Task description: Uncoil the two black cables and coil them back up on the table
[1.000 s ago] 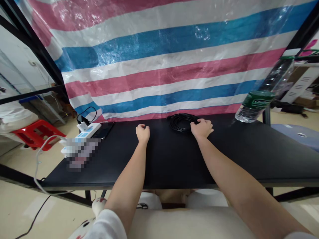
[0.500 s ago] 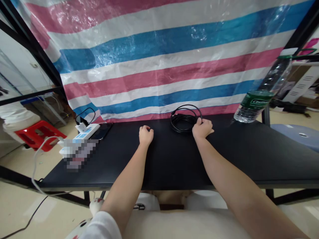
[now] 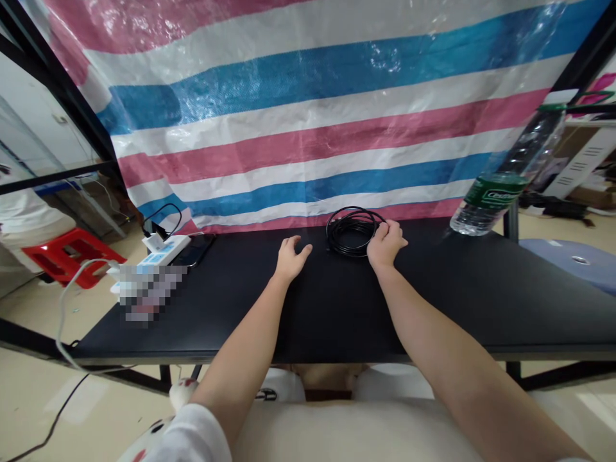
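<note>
A coil of black cable (image 3: 350,250) lies near the back of the black table (image 3: 332,321). My right hand (image 3: 386,244) is closed on the right side of the coil, fingers wrapped round its loops. To the left of the coil, my left hand (image 3: 291,258) is held just over the table, thumb and fingers apart, with nothing in it. A gap separates the left hand from the cable.
A large water bottle (image 3: 491,199) stands at the table's back right. On the left lie a white power strip (image 3: 166,251) with plugs and a dark phone (image 3: 199,250). Behind hangs a striped plastic sheet (image 3: 308,138). A person sits on a red stool (image 3: 72,256) beyond.
My left hand has opened and moved slightly right, towards the coil. The right hand keeps hold of the cable, whose raised loop has settled onto the rest.
</note>
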Demonstrator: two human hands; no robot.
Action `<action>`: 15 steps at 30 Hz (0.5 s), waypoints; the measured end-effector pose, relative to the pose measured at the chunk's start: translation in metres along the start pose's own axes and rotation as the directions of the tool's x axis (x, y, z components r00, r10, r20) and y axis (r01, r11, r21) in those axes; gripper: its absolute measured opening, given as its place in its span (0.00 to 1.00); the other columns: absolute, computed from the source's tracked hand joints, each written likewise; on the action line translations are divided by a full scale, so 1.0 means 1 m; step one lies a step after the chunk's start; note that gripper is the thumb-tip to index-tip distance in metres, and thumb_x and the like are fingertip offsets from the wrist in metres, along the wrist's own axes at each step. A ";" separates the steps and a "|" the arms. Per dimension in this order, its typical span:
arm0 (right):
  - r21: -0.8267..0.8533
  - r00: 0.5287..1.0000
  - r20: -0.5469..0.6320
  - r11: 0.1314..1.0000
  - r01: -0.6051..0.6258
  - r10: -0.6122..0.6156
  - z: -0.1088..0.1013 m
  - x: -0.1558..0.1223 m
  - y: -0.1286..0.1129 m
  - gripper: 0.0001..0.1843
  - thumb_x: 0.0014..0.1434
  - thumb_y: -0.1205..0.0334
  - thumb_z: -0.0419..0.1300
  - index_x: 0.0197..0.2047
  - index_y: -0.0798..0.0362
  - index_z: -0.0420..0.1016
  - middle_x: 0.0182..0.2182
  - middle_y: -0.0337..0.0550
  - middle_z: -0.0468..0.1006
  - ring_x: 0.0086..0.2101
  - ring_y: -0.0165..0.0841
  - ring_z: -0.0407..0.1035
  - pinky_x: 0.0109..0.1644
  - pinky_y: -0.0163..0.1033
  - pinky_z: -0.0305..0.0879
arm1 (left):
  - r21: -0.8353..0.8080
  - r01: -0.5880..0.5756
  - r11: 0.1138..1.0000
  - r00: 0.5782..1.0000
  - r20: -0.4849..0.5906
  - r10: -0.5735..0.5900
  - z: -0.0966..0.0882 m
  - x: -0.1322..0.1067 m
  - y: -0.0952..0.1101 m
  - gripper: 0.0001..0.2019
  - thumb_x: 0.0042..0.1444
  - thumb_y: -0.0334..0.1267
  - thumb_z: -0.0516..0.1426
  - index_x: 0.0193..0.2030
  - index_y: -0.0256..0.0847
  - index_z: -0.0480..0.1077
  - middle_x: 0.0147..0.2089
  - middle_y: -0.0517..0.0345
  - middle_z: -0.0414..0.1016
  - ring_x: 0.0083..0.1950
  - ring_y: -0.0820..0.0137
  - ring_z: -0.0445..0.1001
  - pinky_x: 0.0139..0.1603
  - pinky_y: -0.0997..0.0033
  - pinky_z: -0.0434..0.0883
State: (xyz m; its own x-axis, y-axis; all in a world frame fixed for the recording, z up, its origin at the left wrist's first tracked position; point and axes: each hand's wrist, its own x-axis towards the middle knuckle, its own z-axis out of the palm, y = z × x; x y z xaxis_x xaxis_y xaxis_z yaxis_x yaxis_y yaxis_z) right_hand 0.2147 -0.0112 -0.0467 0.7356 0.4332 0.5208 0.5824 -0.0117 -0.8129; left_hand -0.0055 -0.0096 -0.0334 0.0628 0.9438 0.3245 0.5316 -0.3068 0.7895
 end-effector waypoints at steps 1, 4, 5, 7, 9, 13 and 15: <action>0.010 1.000 0.008 1.000 0.026 -0.026 0.000 -0.001 -0.001 0.13 0.61 0.63 0.43 0.39 0.51 0.68 0.34 0.47 0.73 0.40 0.40 0.65 0.48 0.48 0.55 | -0.025 -0.030 0.999 0.999 0.035 0.031 0.000 -0.001 0.000 0.19 0.50 0.43 0.62 0.49 0.41 0.72 0.53 0.48 0.72 0.57 0.58 0.71 0.58 0.57 0.67; 0.009 0.996 0.036 0.997 0.077 -0.077 0.000 -0.004 -0.006 0.13 0.61 0.64 0.42 0.38 0.51 0.67 0.36 0.48 0.73 0.42 0.40 0.64 0.50 0.48 0.54 | -0.055 -0.135 0.989 0.976 0.166 0.142 0.000 -0.007 0.006 0.24 0.47 0.44 0.64 0.52 0.44 0.71 0.56 0.50 0.72 0.60 0.58 0.68 0.61 0.57 0.64; 0.003 0.995 0.047 0.996 0.090 -0.090 -0.001 -0.006 -0.008 0.13 0.61 0.63 0.42 0.39 0.52 0.67 0.37 0.49 0.73 0.43 0.41 0.64 0.51 0.49 0.53 | -0.048 -0.166 0.985 0.962 0.209 0.173 0.001 -0.010 0.009 0.23 0.46 0.43 0.65 0.51 0.45 0.73 0.55 0.51 0.73 0.60 0.59 0.68 0.62 0.58 0.63; -0.013 0.991 0.078 0.993 0.114 -0.113 -0.001 -0.009 -0.010 0.14 0.61 0.63 0.42 0.40 0.52 0.68 0.38 0.49 0.73 0.45 0.41 0.64 0.52 0.49 0.53 | -0.032 -0.201 0.979 0.939 0.277 0.202 0.004 -0.013 0.015 0.14 0.46 0.40 0.65 0.42 0.45 0.75 0.49 0.54 0.77 0.56 0.62 0.71 0.61 0.61 0.64; -0.019 0.985 0.115 0.991 0.131 -0.128 -0.003 -0.010 -0.010 0.16 0.62 0.61 0.42 0.41 0.51 0.69 0.39 0.48 0.73 0.46 0.41 0.63 0.53 0.49 0.53 | -0.037 -0.162 0.986 0.943 0.289 0.166 0.008 -0.015 0.019 0.03 0.50 0.38 0.62 0.32 0.44 0.74 0.39 0.57 0.78 0.47 0.65 0.75 0.54 0.66 0.68; 0.026 0.997 0.056 0.998 0.059 -0.061 -0.006 -0.004 -0.001 0.21 0.65 0.57 0.37 0.43 0.49 0.70 0.39 0.47 0.73 0.46 0.40 0.64 0.52 0.47 0.56 | -0.176 0.093 0.980 0.993 0.085 -0.079 0.009 -0.008 0.020 0.08 0.57 0.35 0.55 0.27 0.42 0.67 0.24 0.63 0.69 0.30 0.72 0.70 0.37 0.72 0.68; 0.034 0.998 -0.047 0.999 -0.033 0.034 -0.008 0.003 0.004 0.23 0.65 0.58 0.35 0.41 0.50 0.71 0.38 0.48 0.72 0.45 0.40 0.64 0.51 0.46 0.57 | -0.327 0.193 0.925 0.977 -0.028 -0.213 0.005 -0.001 0.015 0.11 0.58 0.37 0.55 0.25 0.43 0.62 0.20 0.66 0.62 0.24 0.75 0.65 0.31 0.75 0.65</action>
State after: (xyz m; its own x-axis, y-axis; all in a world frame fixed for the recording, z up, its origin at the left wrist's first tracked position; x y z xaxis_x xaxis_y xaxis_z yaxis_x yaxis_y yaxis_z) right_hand 0.2219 -0.0175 -0.0465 0.7705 0.3899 0.5043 0.5461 0.0045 -0.8377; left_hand 0.0068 -0.0145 -0.0242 -0.0758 0.9837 0.1630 0.2273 -0.1422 0.9634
